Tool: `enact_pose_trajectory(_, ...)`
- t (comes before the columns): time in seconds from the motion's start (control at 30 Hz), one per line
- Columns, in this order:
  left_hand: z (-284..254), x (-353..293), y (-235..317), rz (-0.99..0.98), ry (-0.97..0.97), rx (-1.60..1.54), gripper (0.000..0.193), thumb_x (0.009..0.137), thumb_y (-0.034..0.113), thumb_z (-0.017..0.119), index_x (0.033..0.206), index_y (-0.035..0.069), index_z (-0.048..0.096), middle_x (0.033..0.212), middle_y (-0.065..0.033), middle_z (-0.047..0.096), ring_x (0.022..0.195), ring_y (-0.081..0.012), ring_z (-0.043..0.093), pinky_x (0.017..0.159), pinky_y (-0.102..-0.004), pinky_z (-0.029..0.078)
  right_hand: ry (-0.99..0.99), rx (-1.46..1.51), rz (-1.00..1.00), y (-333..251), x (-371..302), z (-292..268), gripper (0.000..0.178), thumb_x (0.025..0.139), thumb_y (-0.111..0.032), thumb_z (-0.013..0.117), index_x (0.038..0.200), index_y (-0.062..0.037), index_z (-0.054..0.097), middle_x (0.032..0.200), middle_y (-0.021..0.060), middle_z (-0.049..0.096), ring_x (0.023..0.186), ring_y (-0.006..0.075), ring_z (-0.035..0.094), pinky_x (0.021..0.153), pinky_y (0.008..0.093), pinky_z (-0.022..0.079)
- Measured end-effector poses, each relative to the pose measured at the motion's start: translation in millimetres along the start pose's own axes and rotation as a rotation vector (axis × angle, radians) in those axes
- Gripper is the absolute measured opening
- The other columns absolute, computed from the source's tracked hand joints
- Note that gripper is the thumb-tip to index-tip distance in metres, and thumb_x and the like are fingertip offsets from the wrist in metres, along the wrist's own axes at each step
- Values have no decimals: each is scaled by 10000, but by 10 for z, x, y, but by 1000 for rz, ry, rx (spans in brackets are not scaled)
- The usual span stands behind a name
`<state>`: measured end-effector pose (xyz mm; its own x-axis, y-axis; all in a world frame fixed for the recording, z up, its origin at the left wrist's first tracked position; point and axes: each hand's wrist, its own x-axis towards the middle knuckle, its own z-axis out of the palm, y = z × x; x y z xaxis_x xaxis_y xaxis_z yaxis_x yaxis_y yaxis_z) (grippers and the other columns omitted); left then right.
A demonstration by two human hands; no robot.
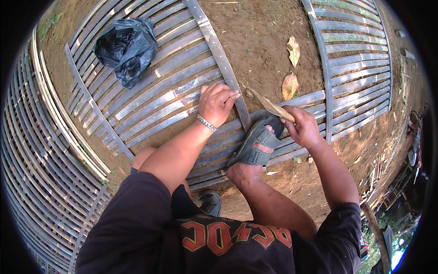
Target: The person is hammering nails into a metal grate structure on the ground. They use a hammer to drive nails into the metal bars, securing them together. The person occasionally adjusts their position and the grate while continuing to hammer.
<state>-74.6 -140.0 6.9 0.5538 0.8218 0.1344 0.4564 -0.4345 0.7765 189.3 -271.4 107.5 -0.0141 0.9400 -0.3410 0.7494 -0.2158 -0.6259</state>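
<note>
My right hand is closed round one end of a flat, tapered piece of pale wood. Its far end points left toward my other hand, and I cannot tell whether it is part of a tool. My left hand, with a chain bracelet on its wrist, is pinched just above the crosspiece of a bamboo slat panel. Whatever the fingertips hold is too small to make out. Below the wood, my sandalled foot presses on the slats of the panel.
A crumpled black plastic bag lies on the panel's far left. Another slatted section stretches to the right. Two dry leaves lie on bare soil between them. More slat panels fill the left edge, beside long bamboo strips.
</note>
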Motion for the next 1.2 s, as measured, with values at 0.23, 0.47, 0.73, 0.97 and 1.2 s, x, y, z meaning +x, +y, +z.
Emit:
enact_pose_trajectory(0.23, -3, -18, -5, -10, -27, 29, 69, 870, 213, 765, 865, 144, 769, 852, 12, 686, 860, -212, 649, 824, -378, 409, -3, -34, -74, 33, 114, 23, 240, 921, -131, 714, 1145, -76, 648, 952, 147, 715, 833, 384, 698, 697, 456, 556)
enact_pose_trajectory(0.47, 38, -35, -33, -46, -46, 8, 46, 865, 186, 733, 853, 153, 763, 857, 17, 682, 893, -212, 652, 836, -381, 409, 2, -49, -217, 123, 130, 13, 263, 872, -94, 707, 1123, -78, 632, 888, 138, 680, 810, 375, 686, 684, 458, 550)
enact_pose_trajectory(0.73, 43, -22, -53, -27, -30, 20, 47, 834, 138, 782, 861, 152, 747, 858, 16, 681, 864, -217, 647, 814, -389, 401, -64, -91, -185, 163, 213, -43, 290, 831, -73, 716, 1113, -66, 646, 873, 149, 684, 803, 394, 682, 688, 474, 543)
enact_pose_trajectory(0.97, 17, -47, -35, -30, -50, 32, 56, 827, 130, 778, 866, 155, 748, 853, 17, 674, 867, -220, 642, 814, -385, 401, -64, -198, -143, 214, 227, -13, 308, 804, -18, 720, 1096, -74, 641, 899, 138, 690, 817, 382, 683, 686, 471, 544)
enact_pose_trajectory(1.2, 22, -37, -27, -27, -54, 35, 36, 827, 146, 782, 855, 150, 761, 861, 21, 683, 870, -213, 644, 810, -385, 404, -106, -262, -64, 193, 238, -17, 274, 822, -16, 711, 1084, -73, 657, 895, 171, 691, 817, 402, 683, 681, 468, 543)
